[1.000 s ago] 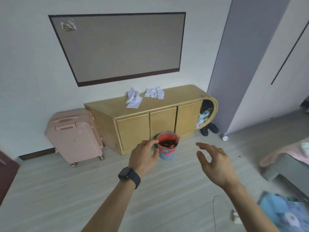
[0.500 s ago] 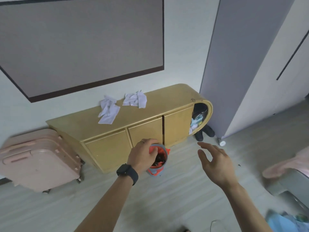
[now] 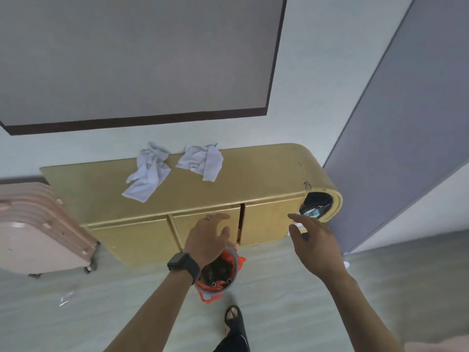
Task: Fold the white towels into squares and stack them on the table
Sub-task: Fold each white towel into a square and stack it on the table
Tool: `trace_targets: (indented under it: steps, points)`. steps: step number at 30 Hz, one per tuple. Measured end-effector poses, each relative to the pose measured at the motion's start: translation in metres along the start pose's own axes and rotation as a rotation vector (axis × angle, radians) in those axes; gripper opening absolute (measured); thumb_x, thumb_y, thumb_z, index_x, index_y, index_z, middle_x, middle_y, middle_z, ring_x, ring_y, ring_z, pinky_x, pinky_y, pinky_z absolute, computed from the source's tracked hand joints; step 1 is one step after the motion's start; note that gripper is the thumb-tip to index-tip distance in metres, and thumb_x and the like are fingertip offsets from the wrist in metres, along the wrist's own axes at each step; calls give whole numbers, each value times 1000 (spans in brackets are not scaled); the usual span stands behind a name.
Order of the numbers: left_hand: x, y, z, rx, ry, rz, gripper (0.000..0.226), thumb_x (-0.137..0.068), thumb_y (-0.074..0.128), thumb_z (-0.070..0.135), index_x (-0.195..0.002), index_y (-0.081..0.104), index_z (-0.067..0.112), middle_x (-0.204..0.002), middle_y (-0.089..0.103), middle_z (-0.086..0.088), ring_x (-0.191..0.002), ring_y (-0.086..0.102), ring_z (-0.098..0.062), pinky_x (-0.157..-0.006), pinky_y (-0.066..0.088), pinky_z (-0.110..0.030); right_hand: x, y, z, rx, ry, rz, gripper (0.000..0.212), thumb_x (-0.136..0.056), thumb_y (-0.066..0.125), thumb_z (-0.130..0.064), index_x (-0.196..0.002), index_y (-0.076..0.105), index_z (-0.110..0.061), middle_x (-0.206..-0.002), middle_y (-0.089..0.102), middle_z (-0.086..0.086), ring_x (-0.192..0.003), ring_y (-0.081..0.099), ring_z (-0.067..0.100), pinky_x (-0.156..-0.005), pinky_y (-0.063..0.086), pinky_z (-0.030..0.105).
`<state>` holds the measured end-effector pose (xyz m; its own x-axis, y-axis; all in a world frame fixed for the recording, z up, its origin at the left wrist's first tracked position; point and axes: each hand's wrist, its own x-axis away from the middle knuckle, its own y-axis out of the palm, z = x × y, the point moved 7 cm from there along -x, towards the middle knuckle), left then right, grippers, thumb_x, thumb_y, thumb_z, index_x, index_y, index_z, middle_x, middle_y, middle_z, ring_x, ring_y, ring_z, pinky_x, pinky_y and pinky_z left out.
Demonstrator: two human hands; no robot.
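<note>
A pale wall (image 3: 304, 85) fills the top of the frame, with a large grey panel (image 3: 127, 54) edged in dark brown at the upper left. At the right a tall lilac-grey wardrobe side (image 3: 406, 123) slants down to the floor (image 3: 76, 313) — light, wood-grained boards. In the centre, against the wall, stands a low yellow cabinet (image 3: 253, 184) with three doors and a rounded open end at its right. A pink wheeled suitcase (image 3: 33, 232) stands at the left edge, just beside it. The light is soft and even.
</note>
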<state>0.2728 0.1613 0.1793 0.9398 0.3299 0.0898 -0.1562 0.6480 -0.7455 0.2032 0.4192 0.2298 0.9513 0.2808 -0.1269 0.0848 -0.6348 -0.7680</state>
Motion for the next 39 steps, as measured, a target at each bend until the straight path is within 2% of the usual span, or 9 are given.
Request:
trace_targets:
  steps: [4,14,22,24,26,31,35,37,39]
  points:
    - [-77,14,-14,24,-94,15,36,-96,53,31,-131,56,33,-130,60,1,-123,53,-20,-104,42,-38,-91,26,15,64,-17,-95,30,-97,57,-34,-126,64,-36,-124,62,-13,-121,51,16,-96,44,33]
    - [-219,69,-50,81,-401,-75,39,-95,52,28,-134,54,28,-134,56,1,-127,49,-20,-105,41,-34,-261,120,61,216,-132,-466,32,-99,49,-41,-129,60,-36,-131,57,-15,-124,44,14,-98,35,26]
    - [-301,93,-101,77,-715,6,42,-95,50,29,-137,48,33,-136,52,0,-126,48,-21,-104,42,-38,-379,257,105,380,-275,-845,43,-101,37,-44,-143,42,-34,-154,37,-8,-138,33,21,-114,28,34]
    - [-317,97,-109,5,-759,2,46,-96,49,28,-141,44,33,-140,48,0,-127,46,-21,-103,40,-36,-401,286,109,385,-313,-879,46,-100,36,-45,-146,38,-35,-157,32,-6,-141,30,22,-115,27,36]
    - [-339,99,-123,-116,-764,-4,50,-96,49,27,-145,39,31,-146,42,1,-129,44,-21,-103,39,-34,-425,316,111,391,-370,-886,48,-100,38,-46,-148,34,-39,-160,26,-5,-145,25,23,-115,27,40]
    - [-382,110,-158,-424,-715,-58,68,-87,53,8,-147,33,30,-156,32,-1,-137,37,-23,-103,37,-35,-458,387,126,467,-424,-940,59,-100,31,-53,-154,6,-47,-166,-5,-4,-153,-4,21,-121,8,49]
    - [-409,116,-179,-605,-559,48,85,-52,70,-13,-127,59,26,-137,57,-9,-117,58,-32,-85,49,-45,-453,416,157,478,-493,-918,64,-97,14,-60,-153,-12,-45,-163,-25,-6,-149,-24,17,-120,-1,57]
    - [-421,117,-184,-660,-483,64,83,-46,71,-15,-121,63,22,-128,61,-11,-110,61,-33,-83,51,-46,-451,419,167,497,-524,-896,63,-95,6,-63,-151,-18,-47,-160,-31,-9,-146,-31,14,-120,-7,57]
    - [-431,119,-190,-685,-426,55,75,-48,75,-13,-115,67,18,-123,65,-12,-108,62,-33,-86,51,-45,-453,422,170,499,-540,-879,63,-97,8,-64,-151,-19,-46,-160,-31,-9,-146,-31,14,-119,-9,57]
